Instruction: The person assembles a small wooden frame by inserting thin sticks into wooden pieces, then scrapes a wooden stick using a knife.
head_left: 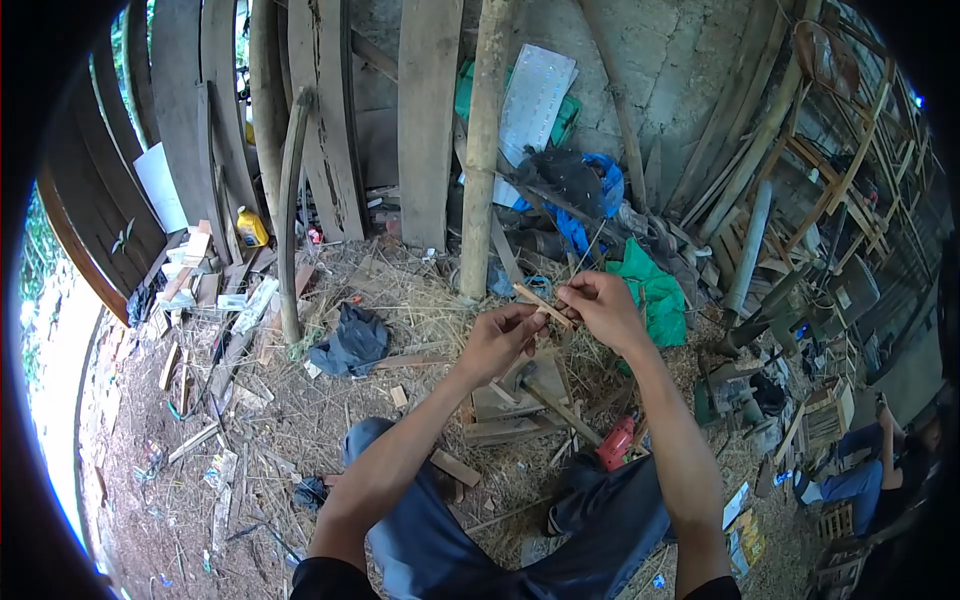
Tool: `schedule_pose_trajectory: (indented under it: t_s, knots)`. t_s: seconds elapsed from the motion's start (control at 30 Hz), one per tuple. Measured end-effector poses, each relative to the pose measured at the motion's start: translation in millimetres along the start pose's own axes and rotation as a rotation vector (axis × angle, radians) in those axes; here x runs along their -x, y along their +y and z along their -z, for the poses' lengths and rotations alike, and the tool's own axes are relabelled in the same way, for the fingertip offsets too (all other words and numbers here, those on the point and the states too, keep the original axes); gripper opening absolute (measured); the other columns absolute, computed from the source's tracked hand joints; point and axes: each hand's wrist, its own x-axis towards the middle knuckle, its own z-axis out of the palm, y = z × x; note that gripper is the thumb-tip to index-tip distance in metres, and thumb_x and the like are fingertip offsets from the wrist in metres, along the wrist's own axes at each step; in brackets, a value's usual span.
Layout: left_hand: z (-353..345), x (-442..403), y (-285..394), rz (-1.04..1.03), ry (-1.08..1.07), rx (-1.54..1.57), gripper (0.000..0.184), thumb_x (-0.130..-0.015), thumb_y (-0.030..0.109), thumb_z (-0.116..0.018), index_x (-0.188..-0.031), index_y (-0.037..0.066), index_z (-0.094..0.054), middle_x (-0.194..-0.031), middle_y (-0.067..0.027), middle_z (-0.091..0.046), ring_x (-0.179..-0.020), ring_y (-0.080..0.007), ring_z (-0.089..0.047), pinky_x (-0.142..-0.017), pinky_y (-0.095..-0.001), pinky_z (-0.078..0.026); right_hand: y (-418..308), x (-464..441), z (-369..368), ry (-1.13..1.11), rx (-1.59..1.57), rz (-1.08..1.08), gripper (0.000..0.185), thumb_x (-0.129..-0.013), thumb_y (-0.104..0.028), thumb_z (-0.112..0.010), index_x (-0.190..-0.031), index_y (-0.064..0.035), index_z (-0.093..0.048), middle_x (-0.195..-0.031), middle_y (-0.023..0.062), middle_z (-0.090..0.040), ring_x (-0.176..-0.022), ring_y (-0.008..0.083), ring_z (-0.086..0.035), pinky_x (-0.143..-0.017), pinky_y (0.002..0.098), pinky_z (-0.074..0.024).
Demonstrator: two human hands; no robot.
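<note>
In front of me, my left hand is closed in a pinch on a small wooden strip that slants down to the right. My right hand is closed at the strip's right side, thumb and forefinger pressed together. What those fingertips grip is too small to make out. Below the hands, a hammer lies with its head on a wooden block. By my right leg rests a red power tool, partly hidden by my forearm.
Wooden posts and boards stand ahead. A dark cloth and wood scraps lie on the straw-covered ground at left. Green plastic is beyond my right hand. A yellow bottle stands back left. Another person sits at far right.
</note>
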Motion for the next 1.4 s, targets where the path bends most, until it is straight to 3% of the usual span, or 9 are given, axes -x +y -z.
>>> schedule_pose_trajectory:
  t_s: [0.7,1.0,1.2,1.27,1.3,1.33,1.4]
  knots:
    - [-2.8,2.5,0.5,-0.013,0.001,-0.155,0.030,-0.092,0.024,-0.062,-0.106,-0.003,-0.062,-0.080,-0.0054,-0.064,-0.060,-0.0089,-0.053,-0.054,-0.0244,-0.043,2.9,1.7,9.6,-0.022,0.107,-0.008,0.018,-0.090,-0.014,-0.059,-0.091,0.0040,-0.062,-0.079,0.0094,-0.070,-0.064,0.0143,-0.066,-0.061,0.0296,-0.0498]
    - [-1.2,3.3,2.3,-0.023,0.047,-0.211,0.029,-0.092,0.025,-0.062,-0.105,-0.001,-0.063,-0.078,-0.0032,-0.064,-0.057,-0.0073,-0.052,-0.051,-0.0232,-0.041,-12.6,13.2,-1.4,0.073,0.209,0.128,0.012,-0.088,-0.008,-0.061,-0.088,0.0041,-0.062,-0.074,0.0102,-0.069,-0.062,0.0139,-0.065,-0.057,0.0301,-0.0489]
    - [0.8,3.5,-1.6,-0.037,0.082,-0.260,0.026,-0.092,0.023,-0.062,-0.101,-0.001,-0.064,-0.077,-0.0028,-0.064,-0.057,-0.0069,-0.053,-0.051,-0.0224,-0.041,-12.4,33.9,-18.7,0.212,0.439,0.316,0.006,-0.085,-0.007,-0.062,-0.084,-0.0008,-0.063,-0.069,0.0116,-0.066,-0.058,0.0232,-0.063,-0.058,0.0348,-0.0470]
    - [1.8,2.5,-1.5,-0.051,0.083,-0.266,0.025,-0.091,0.022,-0.063,-0.101,-0.001,-0.064,-0.077,-0.0022,-0.064,-0.057,-0.0065,-0.052,-0.051,-0.0222,-0.040,-13.3,44.1,-24.1,0.222,0.724,0.633,0.005,-0.085,-0.005,-0.061,-0.089,-0.0042,-0.064,-0.074,0.0125,-0.065,-0.069,0.0267,-0.063,-0.068,0.0386,-0.0453]
    - [2.4,2.5,-2.7,-0.050,0.081,-0.269,0.025,-0.091,0.022,-0.063,-0.101,-0.001,-0.064,-0.077,-0.0022,-0.064,-0.057,-0.0065,-0.052,-0.051,-0.0222,-0.040,-10.1,46.7,-27.8,0.283,0.695,0.695,0.007,-0.084,-0.005,-0.059,-0.089,-0.0064,-0.064,-0.074,0.0136,-0.064,-0.070,0.0300,-0.060,-0.071,0.0410,-0.0432]
    - [2.6,2.6,-3.9,-0.082,0.062,-0.276,0.024,-0.091,0.021,-0.063,-0.100,-0.001,-0.064,-0.076,-0.0017,-0.063,-0.057,-0.0063,-0.052,-0.051,-0.0221,-0.040,-9.3,45.9,-25.2,0.286,0.694,0.697,0.007,-0.084,-0.005,-0.059,-0.089,-0.0064,-0.064,-0.074,0.0136,-0.064,-0.070,0.0300,-0.060,-0.071,0.0410,-0.0432]
    - [2.1,6.4,-1.3,-0.112,0.045,-0.289,0.023,-0.091,0.021,-0.063,-0.100,0.000,-0.064,-0.075,-0.0011,-0.063,-0.057,-0.0061,-0.051,-0.051,-0.0220,-0.039,-6.4,43.7,-15.8,0.333,0.600,0.590,0.005,-0.084,-0.009,-0.063,-0.085,-0.0035,-0.062,-0.072,0.0079,-0.065,-0.065,0.0207,-0.060,-0.064,0.0361,-0.0425]
